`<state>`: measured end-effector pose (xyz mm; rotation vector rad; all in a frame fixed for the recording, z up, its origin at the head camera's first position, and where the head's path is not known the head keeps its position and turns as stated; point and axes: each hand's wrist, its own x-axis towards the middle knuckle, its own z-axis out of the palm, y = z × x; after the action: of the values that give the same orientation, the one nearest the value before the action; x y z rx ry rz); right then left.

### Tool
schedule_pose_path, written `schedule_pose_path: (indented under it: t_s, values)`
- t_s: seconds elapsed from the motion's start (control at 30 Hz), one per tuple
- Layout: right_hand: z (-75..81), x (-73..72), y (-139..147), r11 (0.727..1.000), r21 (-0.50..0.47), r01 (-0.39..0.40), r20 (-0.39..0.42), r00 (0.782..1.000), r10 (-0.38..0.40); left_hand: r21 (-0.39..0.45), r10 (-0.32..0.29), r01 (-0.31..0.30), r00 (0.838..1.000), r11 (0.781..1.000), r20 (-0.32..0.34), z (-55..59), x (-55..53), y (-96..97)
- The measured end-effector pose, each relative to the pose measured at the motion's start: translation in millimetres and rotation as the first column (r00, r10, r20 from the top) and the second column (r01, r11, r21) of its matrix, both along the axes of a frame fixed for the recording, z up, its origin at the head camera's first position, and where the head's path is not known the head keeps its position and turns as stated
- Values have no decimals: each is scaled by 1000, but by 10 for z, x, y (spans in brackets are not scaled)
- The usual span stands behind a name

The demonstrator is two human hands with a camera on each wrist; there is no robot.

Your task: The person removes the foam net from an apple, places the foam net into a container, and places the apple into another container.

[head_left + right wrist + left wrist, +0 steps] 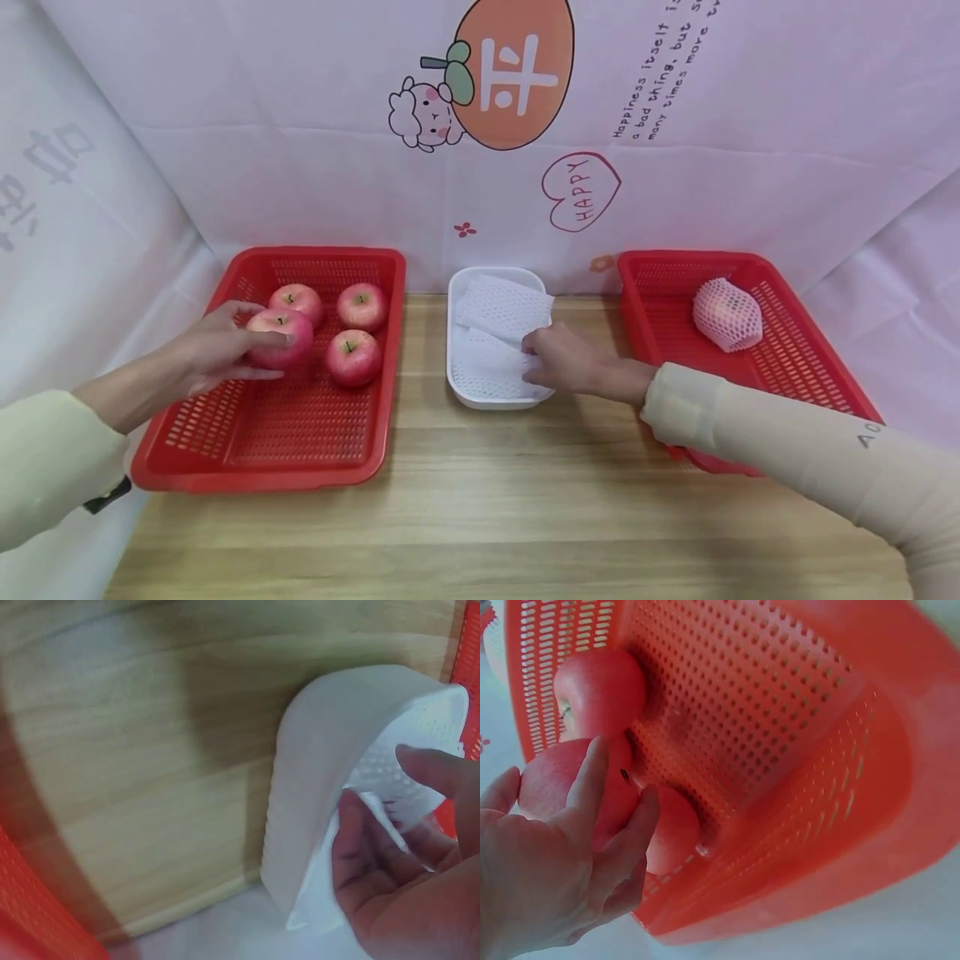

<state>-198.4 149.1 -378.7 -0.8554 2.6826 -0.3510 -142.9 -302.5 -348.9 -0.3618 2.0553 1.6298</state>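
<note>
My left hand (217, 346) grips a red apple (283, 342) over the left red basket (300, 482), its thumb and fingers spread around the fruit. Three more apples lie in that basket, one apple (353, 360) to the right of the held one. In the left wrist view the held apple (551, 776) partly covers others behind it. My right hand (566, 358) reaches into a white basket (498, 404) and holds the edge of a white foam net (386, 817) with curled fingers. Another foam net (506, 304) lies across the top of this basket.
At the right stands a second red basket (633, 312) with a fruit in a foam net (727, 315) inside. The baskets rest on a wooden table (480, 500). A white printed cloth (337, 183) hangs behind them, and white cloth also bounds both sides.
</note>
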Motion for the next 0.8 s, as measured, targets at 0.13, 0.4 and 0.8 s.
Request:
schedule_pose_path:
  t_s: [0.13, 0.4, 0.8]
  values:
    - [51, -1, -10, 996, 72, 58, -9, 998, -57, -33, -27, 29, 999, 999, 34, -15, -41, -10]
    - [211, 38, 18, 995, 17, 94, -117, 989, -92, -63, -60, 65, 995, 996, 79, -105, -122, 21]
    - [374, 82, 248, 998, -55, 41, -203, 978, -51, -70, -98, 103, 993, 992, 71, -248, -190, 45]
